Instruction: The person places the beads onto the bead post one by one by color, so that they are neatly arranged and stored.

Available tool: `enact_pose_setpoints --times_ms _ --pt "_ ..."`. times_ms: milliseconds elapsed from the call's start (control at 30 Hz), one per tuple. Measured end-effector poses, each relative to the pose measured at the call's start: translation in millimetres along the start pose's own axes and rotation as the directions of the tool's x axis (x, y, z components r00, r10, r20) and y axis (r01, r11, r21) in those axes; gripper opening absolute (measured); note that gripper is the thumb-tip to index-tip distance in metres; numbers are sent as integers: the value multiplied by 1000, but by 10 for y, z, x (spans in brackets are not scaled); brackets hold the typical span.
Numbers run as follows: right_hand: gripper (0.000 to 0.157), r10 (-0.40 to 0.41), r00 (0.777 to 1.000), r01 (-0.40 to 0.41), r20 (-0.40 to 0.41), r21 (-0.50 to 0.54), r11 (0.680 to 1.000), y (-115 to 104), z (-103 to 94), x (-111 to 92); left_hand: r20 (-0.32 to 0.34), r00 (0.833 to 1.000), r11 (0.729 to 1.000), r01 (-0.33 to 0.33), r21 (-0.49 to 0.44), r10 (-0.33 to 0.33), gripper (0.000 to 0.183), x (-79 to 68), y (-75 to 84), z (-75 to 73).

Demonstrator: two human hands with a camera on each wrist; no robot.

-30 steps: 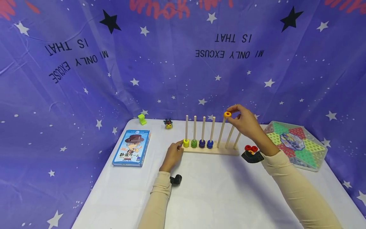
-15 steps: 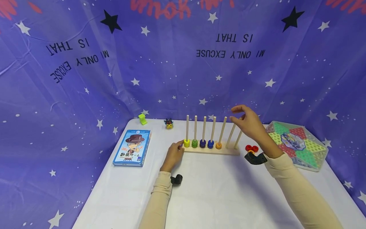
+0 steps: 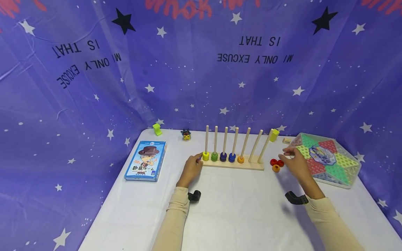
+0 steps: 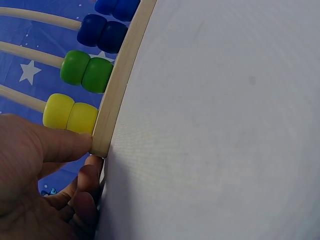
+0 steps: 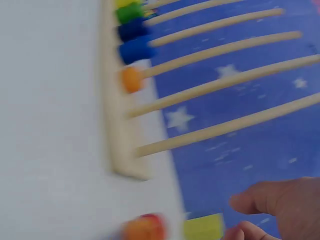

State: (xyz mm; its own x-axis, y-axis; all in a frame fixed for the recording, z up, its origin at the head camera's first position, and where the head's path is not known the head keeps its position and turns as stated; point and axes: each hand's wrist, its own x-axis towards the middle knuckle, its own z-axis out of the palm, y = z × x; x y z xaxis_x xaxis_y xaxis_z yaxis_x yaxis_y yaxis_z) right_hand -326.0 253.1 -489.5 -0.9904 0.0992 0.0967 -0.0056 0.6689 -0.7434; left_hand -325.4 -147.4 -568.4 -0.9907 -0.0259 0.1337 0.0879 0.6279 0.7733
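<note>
A wooden peg rack [image 3: 232, 164] with a row of upright pegs stands on the table. Pairs of yellow beads [image 4: 70, 114], green beads [image 4: 87, 71], dark blue beads [image 4: 102, 33] and blue beads [image 3: 232, 158] sit low on its left pegs. One orange bead [image 3: 240, 159] is on the peg to their right; the last two pegs are bare. My left hand [image 3: 191, 169] grips the rack's left end, thumb beside the yellow beads. My right hand [image 3: 296, 164], thumb and fingers apart and holding nothing, hovers just right of two red beads [image 3: 274, 162] and a loose orange bead [image 3: 276, 168].
A blue boxed game [image 3: 146, 160] lies at the left. Behind are a green block [image 3: 157, 129], a small figure [image 3: 186, 134] and a yellow block [image 3: 274, 135]. A hexagonal game board in a clear case [image 3: 325, 158] lies at the right, beyond my right hand.
My right hand has let go of an orange bead, which dropped down the fifth peg. The hand then moved right and down toward the loose beads. My left hand stays on the rack.
</note>
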Motion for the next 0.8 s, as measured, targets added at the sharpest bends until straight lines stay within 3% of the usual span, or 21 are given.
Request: enact_pose_setpoints --times_ms 167,367,567,667,800 --pt "46 -14 999 17 48 -45 999 388 226 -98 6 1000 1000 -2 -4 2 41 11 5 9" --pt "40 -49 999 50 9 -112 992 525 420 -149 16 1000 1000 10 9 -10 41 31 -4 23" --pt "40 -31 999 33 14 -143 989 435 404 -183 18 1000 1000 13 -2 -12 42 25 2 12" --pt "41 -29 999 32 26 -138 990 323 301 -162 14 1000 1000 10 -9 -10 42 14 12 -1" --pt "40 -87 996 86 -5 -124 989 92 108 -57 7 1000 1000 6 -1 -6 42 -1 10 -13"
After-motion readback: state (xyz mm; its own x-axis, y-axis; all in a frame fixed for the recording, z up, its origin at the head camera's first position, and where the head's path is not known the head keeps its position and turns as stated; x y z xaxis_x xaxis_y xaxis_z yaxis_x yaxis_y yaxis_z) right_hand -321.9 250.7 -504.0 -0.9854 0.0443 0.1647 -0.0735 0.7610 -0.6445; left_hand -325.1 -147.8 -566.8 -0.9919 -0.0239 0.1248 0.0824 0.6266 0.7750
